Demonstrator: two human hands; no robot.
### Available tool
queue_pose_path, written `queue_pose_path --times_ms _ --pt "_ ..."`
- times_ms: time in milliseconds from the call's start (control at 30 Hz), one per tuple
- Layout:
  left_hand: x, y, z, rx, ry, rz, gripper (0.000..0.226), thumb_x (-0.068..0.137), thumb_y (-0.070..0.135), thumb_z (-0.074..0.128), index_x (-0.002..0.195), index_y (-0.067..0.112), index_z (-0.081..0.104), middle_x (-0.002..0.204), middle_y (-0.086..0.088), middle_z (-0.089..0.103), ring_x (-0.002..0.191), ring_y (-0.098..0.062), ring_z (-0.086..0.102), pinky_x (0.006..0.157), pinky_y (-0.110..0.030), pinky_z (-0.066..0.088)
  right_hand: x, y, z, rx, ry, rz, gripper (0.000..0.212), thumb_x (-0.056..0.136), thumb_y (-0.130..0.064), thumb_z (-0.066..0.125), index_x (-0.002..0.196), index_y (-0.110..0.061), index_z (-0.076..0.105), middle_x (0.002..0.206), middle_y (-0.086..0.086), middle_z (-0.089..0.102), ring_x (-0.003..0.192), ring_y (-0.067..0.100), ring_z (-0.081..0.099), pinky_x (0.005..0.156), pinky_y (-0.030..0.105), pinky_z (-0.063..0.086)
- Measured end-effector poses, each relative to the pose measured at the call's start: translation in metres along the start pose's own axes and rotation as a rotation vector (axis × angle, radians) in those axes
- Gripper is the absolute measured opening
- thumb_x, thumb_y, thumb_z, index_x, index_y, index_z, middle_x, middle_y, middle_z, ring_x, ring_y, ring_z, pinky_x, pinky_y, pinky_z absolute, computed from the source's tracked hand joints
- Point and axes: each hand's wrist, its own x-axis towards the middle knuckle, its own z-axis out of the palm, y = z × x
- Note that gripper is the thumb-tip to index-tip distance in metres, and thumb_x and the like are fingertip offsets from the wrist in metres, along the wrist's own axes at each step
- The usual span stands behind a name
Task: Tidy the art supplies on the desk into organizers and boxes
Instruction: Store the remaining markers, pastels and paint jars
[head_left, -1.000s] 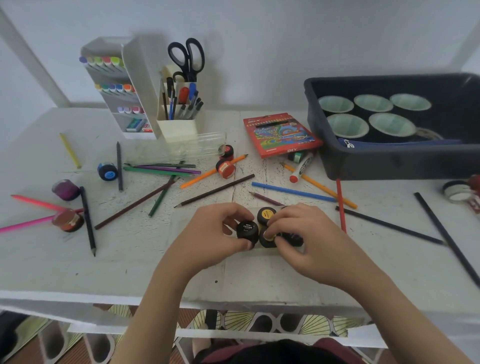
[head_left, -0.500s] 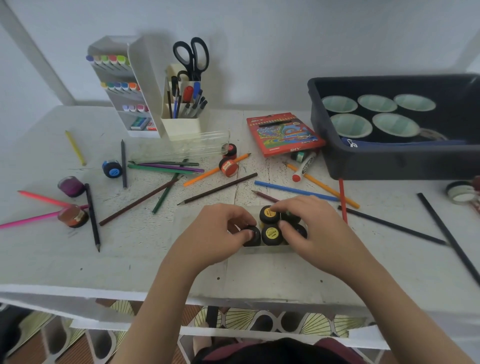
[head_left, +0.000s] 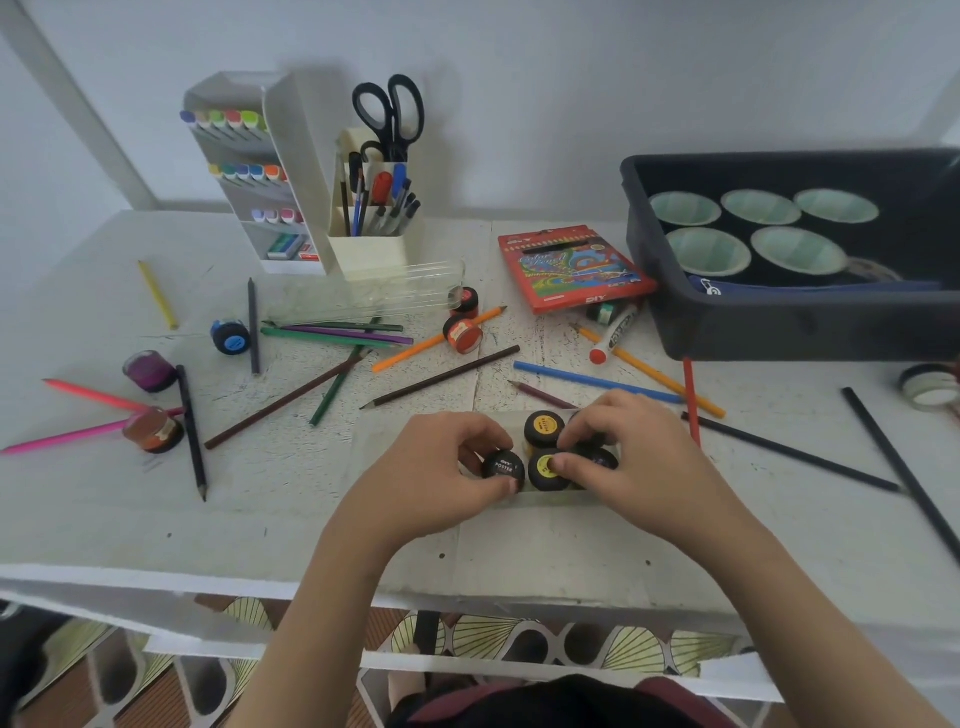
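Lower centre, tray (head_left: 382, 447) on surface (head_left: 249, 525): left hand (head_left: 434, 470) fingers pinch black-lidded jar (head_left: 502, 465); right hand (head_left: 644, 460) fingers curl round purple-labelled jar (head_left: 601, 459).

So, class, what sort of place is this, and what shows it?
Probably a craft desk, home or school: coloured pencils lie scattered, a marker organizer stands behind, and the left hand and right hand grip poster paint pots.

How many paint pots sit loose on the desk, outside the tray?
5: blue pot, purple pot and orange pot at left; two red pots beside the clear case. Others may be hidden.
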Motion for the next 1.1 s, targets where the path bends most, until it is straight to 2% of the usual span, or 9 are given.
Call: queue_pose_path --times_ms 167,333,400,467,533,733,833,933,1100 --pt "-0.001 0.000 0.000 -0.022 -0.011 0.011 0.027 0.071 0.022 0.077 0.093 0.033 0.064 0.086 0.016 0.066 0.078 0.006 0.059 0.063 -0.005 0.046 0.005 0.005 0.004 -0.026 -0.015 0.049 0.018 0.082 -0.040 0.066 0.097 -0.031 0.071 0.087 -0.019 0.044 0.090 0.002 0.040 0.067 0.013 0.029" --pt "-0.001 -0.001 -0.001 -0.068 -0.019 0.004 0.027 0.073 0.016 0.075 0.092 0.033 0.065 0.087 0.016 0.067 0.079 0.007 0.059 0.065 -0.006 0.048 0.010 0.007 0.005 0.031 -0.016 0.114 0.010 0.081 -0.034 0.069 0.091 -0.033 0.072 0.089 -0.022 0.040 0.095 0.004 0.039 0.074 0.022 0.032" --pt "-0.001 -0.002 -0.001 -0.071 -0.019 -0.001 0.023 0.077 0.018 0.072 0.092 0.034 0.066 0.087 0.017 0.067 0.079 0.008 0.059 0.065 -0.004 0.046 0.010 0.005 0.006 0.026 -0.008 0.121 0.007 0.080 -0.035 0.070 0.084 -0.038 0.066 0.093 -0.018 0.042 0.096 0.005 0.040 0.076 0.022 0.033" --pt "0.000 -0.002 -0.001 -0.051 -0.006 -0.015 0.018 0.082 0.021 0.068 0.094 0.035 0.067 0.088 0.019 0.067 0.080 0.010 0.059 0.064 -0.002 0.044 0.009 0.004 0.007 0.054 0.010 0.123 0.020 0.078 -0.033 0.072 0.081 -0.040 0.053 0.097 -0.014 0.045 0.095 0.007 0.045 0.076 0.020 0.038" --pt "0.001 -0.004 0.000 -0.036 0.006 -0.033 0.018 0.084 0.021 0.067 0.096 0.034 0.069 0.088 0.020 0.067 0.079 0.011 0.058 0.062 -0.001 0.042 0.009 0.003 0.007 0.061 0.044 0.100 0.024 0.080 -0.032 0.070 0.086 -0.041 0.048 0.100 -0.012 0.047 0.096 0.008 0.047 0.076 0.019 0.038" --pt "0.007 -0.005 0.002 -0.012 0.033 -0.050 0.028 0.087 0.021 0.063 0.113 0.028 0.065 0.094 0.017 0.065 0.080 0.010 0.058 0.062 -0.001 0.041 0.011 -0.001 0.006 -0.059 0.133 -0.005 0.027 0.089 -0.037 0.058 0.116 -0.033 0.063 0.105 -0.011 0.050 0.101 0.006 0.039 0.088 0.026 0.034" --pt "0.013 0.001 0.005 -0.047 0.065 -0.036 0.030 0.091 0.016 0.055 0.118 0.025 0.065 0.101 0.012 0.067 0.083 0.008 0.057 0.065 0.002 0.040 0.016 0.000 0.006 -0.080 0.168 0.033 0.025 0.088 -0.033 0.060 0.111 -0.028 0.067 0.107 -0.007 0.055 0.100 0.005 0.040 0.090 0.027 0.036" --pt "0.016 0.008 0.009 -0.077 0.091 -0.011 0.032 0.092 0.008 0.051 0.114 0.024 0.068 0.096 0.011 0.068 0.083 0.008 0.057 0.075 -0.006 0.045 0.017 0.002 0.004 0.008 0.151 0.087 0.022 0.086 -0.026 0.063 0.107 -0.026 0.069 0.104 -0.006 0.055 0.100 0.007 0.042 0.084 0.024 0.035" --pt "0.020 0.008 0.014 -0.026 0.131 -0.021 0.032 0.091 0.007 0.051 0.111 0.025 0.069 0.096 0.008 0.069 0.082 0.006 0.057 0.067 -0.003 0.040 0.017 0.005 0.003 0.053 0.134 0.101 0.020 0.084 -0.028 0.066 0.104 -0.029 0.068 0.102 -0.011 0.050 0.101 0.007 0.043 0.087 0.027 0.039"
